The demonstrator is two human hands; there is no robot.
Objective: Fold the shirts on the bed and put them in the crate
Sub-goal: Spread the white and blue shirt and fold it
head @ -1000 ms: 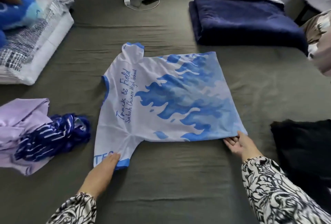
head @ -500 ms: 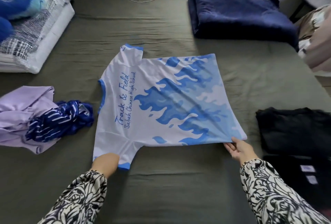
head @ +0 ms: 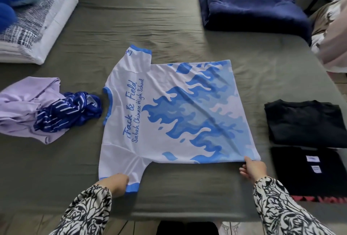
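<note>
1. White polyester T-shirt with blue flame print (head: 169,114) lies flat mid-bed, collar toward left edge, hem toward right
2. Left hand (head: 116,183) pinches the near sleeve; right hand (head: 252,167) pinches the near hem corner
3. Long axis runs left-right; fold goes away from the near edge

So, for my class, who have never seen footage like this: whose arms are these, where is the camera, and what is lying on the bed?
The camera sits on a person's head, looking down at their own patterned sleeves. The left hand grips the near sleeve of a white and blue shirt spread flat on the green bed; the right hand pinches its near hem corner. Left lie a crumpled lilac garment and a striped navy one; right, two folded black shirts.
</note>
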